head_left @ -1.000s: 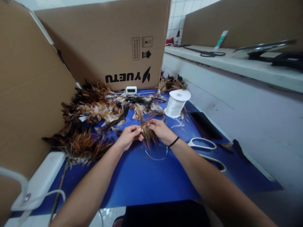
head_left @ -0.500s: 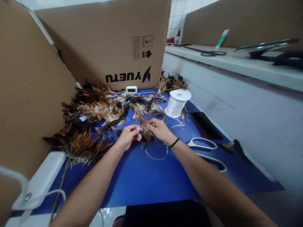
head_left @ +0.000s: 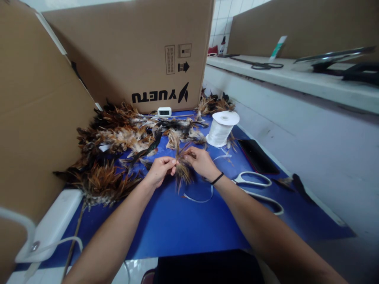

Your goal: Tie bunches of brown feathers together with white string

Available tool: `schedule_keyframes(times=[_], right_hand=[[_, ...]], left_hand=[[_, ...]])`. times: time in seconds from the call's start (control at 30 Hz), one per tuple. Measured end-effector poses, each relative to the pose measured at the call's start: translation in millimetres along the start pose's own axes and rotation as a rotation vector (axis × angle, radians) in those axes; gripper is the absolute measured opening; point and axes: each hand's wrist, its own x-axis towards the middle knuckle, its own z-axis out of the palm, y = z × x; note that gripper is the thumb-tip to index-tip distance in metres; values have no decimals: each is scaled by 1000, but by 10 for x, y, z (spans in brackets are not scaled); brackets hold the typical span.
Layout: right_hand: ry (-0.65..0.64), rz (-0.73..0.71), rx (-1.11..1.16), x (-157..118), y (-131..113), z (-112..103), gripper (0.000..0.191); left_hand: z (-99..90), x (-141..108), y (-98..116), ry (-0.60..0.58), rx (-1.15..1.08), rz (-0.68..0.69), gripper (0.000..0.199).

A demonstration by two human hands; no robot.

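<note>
1. Feathers hanging from the small bundle (head_left: 184, 174) now drop straighter and spread toward the near side; half a second ago they slanted right, beneath the right hand (head_left: 202, 162). Loose white ribbon (head_left: 201, 202) on the table has slid slightly nearer.
2. That bundle is held up between both hands, over the middle of the blue table (head_left: 189, 232), some feathers pointing far and others near.
3. Thumb and fingertips of the left hand (head_left: 160, 169) are pinched together on the bundle's middle.
4. On the right, the other hand's thumb and forefinger are bent close at the bundle's side; whether they clamp a feather or only touch it, I cannot tell. A black band (head_left: 217, 178) circles that wrist.
5. To the far right of the hands stands a white spool (head_left: 219, 134), with a dark flat device (head_left: 258, 156) lying near it. White-handled scissors (head_left: 256, 185) lie just beside the right forearm, their blades hidden.
6. Brown and black feather heaps (head_left: 103, 181) cover the left side and stretch far, toward a small white digital display (head_left: 164, 112) before a cardboard box (head_left: 124, 51).
</note>
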Motion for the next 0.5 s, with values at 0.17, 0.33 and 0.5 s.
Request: schedule_keyframes(times=[0.17, 0.33, 0.5], right_hand=[[49, 41, -42, 17, 41, -34, 11], [71, -19, -252, 13, -4, -106, 12], [-58, -82, -139, -33, -124, -84, 19]], left_hand=[[-13, 0, 17, -6, -27, -9, 28], [-15, 4, 28, 33, -33, 0, 28], [-22, 19, 0, 75, -25, 34, 28]])
